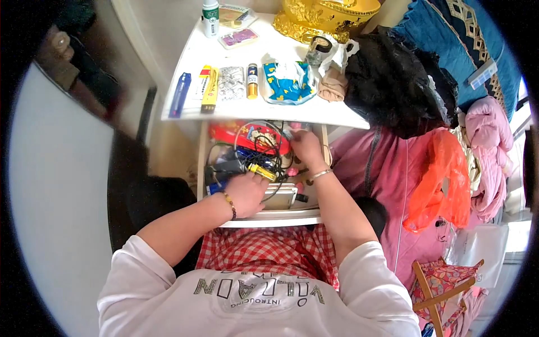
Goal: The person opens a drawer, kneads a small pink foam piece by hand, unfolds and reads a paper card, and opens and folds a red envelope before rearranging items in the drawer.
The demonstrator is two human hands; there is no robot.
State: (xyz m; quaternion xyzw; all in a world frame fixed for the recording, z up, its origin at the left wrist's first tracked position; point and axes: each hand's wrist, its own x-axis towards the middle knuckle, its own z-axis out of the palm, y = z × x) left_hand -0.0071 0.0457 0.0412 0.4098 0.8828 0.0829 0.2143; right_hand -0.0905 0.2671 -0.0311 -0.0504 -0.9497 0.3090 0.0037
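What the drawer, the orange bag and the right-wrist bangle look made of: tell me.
Drawer: probably wood or board; pale tan sides, smooth white front.
Orange bag: seemingly thin, glossy plastic, judging by its crinkles and translucence.
Right-wrist bangle: likely polished metal, from its silvery shine.

The desk [236,58] has its drawer [320,213] pulled out beneath the near edge. The left hand [245,194] reaches over the drawer's front edge, fingers at a yellow item [262,172] beside tangled black cables [273,145]. The right hand [307,147] reaches in by the drawer's right edge, its fingertips near a red patterned pouch [238,135]. On the desk, a blue box [180,94] lies by the near left corner, a white bottle [210,21] stands near the far left corner, and a gold ornate vessel [337,16] sits along the far edge.
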